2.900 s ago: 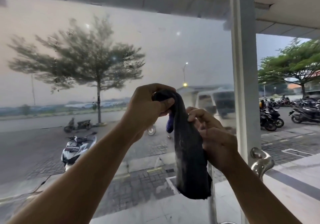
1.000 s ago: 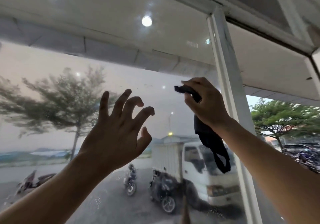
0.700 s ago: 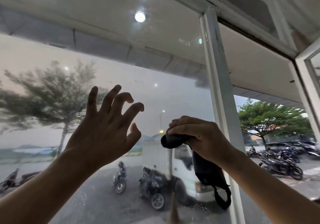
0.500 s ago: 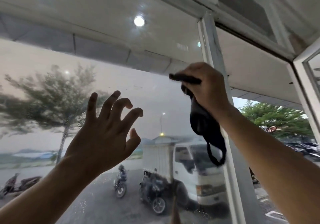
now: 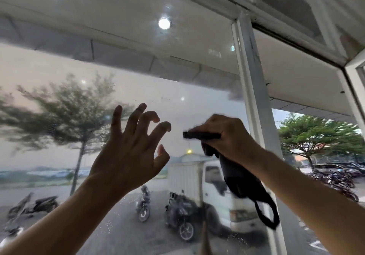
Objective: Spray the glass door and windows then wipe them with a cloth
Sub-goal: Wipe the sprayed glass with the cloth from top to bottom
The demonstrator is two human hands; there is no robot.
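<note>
The large glass pane (image 5: 138, 73) fills most of the view, hazy across its middle and left, which suggests the spraying here is done and the wiping is partway through. The white frame post (image 5: 256, 128) bounds it on the right; the glass beyond that post looks clearer, though I cannot tell whether it has been wiped. No spray bottle shows.

The right hand (image 5: 225, 136) is up against the pane just beside the post, its fingers curled tight around a dark cloth (image 5: 239, 177) whose bunched top is pressed toward the glass while the rest hangs below the wrist (a loop dangles at the bottom). The left hand (image 5: 128, 156) is raised near the glass with its fingers spread and half-bent, gripping nothing; contact cannot be judged.

Fine droplets (image 5: 110, 224) speckle the lower pane, so that stretch, and the left side, appear left to wipe.
</note>
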